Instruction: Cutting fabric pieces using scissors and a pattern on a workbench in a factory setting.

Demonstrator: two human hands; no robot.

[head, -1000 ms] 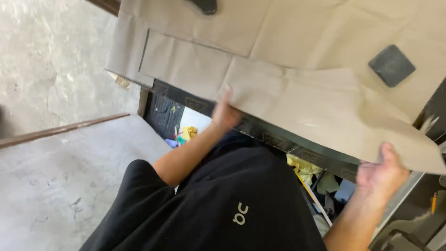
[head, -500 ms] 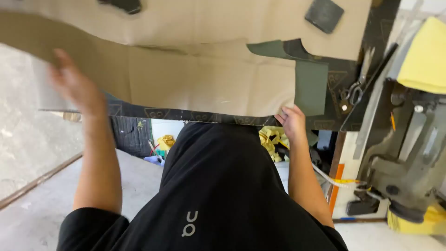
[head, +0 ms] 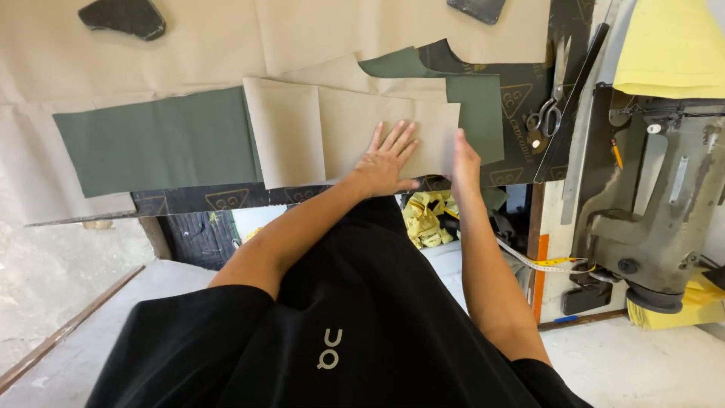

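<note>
A folded tan paper pattern piece point(head: 317, 128) lies on a long green fabric piece point(head: 158, 143) on the cutting table. My left hand point(head: 387, 159) presses flat on the pattern's right part, fingers spread. My right hand point(head: 464, 162) stands on edge at the pattern's right border, holding nothing. More green fabric point(head: 476, 106) shows to the right of the pattern.
Large tan paper sheets point(head: 189, 45) cover the table's far side, with dark weights point(head: 124, 17) on them. Scissors point(head: 545, 113) and a long ruler point(head: 574, 98) lie on the black mat at right. A sewing machine point(head: 657, 204) and yellow cloth point(head: 668, 45) stand at far right.
The big tan sheet I held up with both hands is gone from my hands. A folded pattern now lies on green fabric, and both hands have come together on its right end.
</note>
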